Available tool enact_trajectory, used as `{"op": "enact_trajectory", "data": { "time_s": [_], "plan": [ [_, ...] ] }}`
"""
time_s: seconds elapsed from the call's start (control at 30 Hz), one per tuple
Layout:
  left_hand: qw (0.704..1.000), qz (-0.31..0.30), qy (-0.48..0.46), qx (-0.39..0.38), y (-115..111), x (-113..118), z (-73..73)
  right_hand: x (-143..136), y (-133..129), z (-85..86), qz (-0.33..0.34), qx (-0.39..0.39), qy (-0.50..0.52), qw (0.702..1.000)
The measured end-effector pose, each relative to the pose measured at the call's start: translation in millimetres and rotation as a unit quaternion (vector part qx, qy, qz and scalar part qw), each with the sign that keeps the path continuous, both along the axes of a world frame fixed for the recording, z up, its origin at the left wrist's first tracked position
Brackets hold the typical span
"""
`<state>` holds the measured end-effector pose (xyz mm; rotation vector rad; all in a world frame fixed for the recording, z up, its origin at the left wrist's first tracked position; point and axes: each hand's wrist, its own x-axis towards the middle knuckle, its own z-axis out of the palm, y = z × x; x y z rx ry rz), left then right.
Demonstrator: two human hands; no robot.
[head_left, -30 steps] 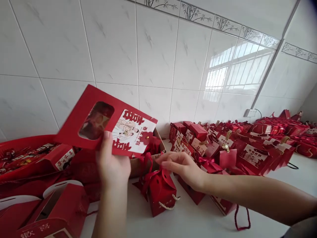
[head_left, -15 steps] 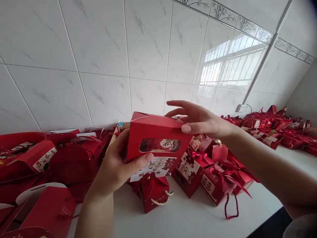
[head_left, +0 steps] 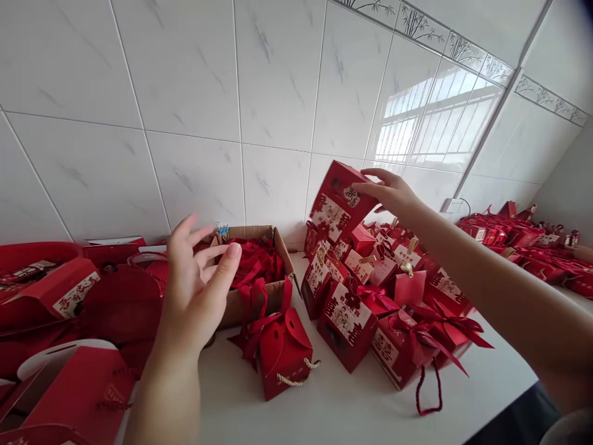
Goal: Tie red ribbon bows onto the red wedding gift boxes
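My right hand (head_left: 386,188) grips the top edge of a red gift box (head_left: 331,213), which has a cut-out window and a white printed panel. The box is tilted and held above the back of a cluster of finished-looking red gift boxes (head_left: 349,318). My left hand (head_left: 199,278) is raised with fingers apart and holds nothing. Behind it stands a cardboard box (head_left: 278,287) full of red ribbons (head_left: 257,262). A small red box with rope handles (head_left: 285,352) sits on the white table in front of the cardboard box, ribbon lying against it.
At the left lie open red cartons (head_left: 78,389) and a red basin (head_left: 41,253) with packets in it. More red boxes (head_left: 523,232) are piled on the far right. A white tiled wall (head_left: 194,173) runs behind the table (head_left: 250,426). A socket (head_left: 451,205) is on the wall.
The windowed gift box has moved from between both hands to the right and back, now in my right hand alone. My left hand has let go and opened, and the ribbon carton shows.
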<state>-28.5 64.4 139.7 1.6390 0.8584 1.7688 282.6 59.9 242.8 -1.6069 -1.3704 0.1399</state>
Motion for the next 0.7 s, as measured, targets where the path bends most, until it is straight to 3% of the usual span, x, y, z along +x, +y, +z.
{"op": "enact_trajectory", "data": {
  "time_s": [0.03,0.1,0.27,0.47,0.57,0.7],
  "plan": [
    [1.000,0.008,-0.004,0.007,-1.9,-0.7,1.6,10.4,11.7,-2.3,-0.054,-0.011,-0.022,0.998],
    [1.000,0.014,-0.003,0.022,-5.5,-1.4,3.2,28.0,32.5,-11.0,-0.099,-0.024,-0.031,0.994],
    [0.999,0.014,0.016,0.041,-5.3,-6.5,-1.2,47.3,66.9,-40.9,-0.134,-0.089,-0.044,0.986],
    [0.998,0.001,0.038,0.059,-1.3,-15.4,-5.5,40.1,102.0,-74.1,-0.171,-0.174,-0.101,0.964],
    [0.996,-0.018,0.041,0.078,3.3,-18.6,-7.1,30.7,116.4,-103.4,-0.203,-0.240,-0.137,0.940],
    [0.994,-0.040,0.051,0.092,10.3,-22.0,-9.8,20.3,123.6,-141.6,-0.176,-0.322,-0.182,0.912]
  ]
}}
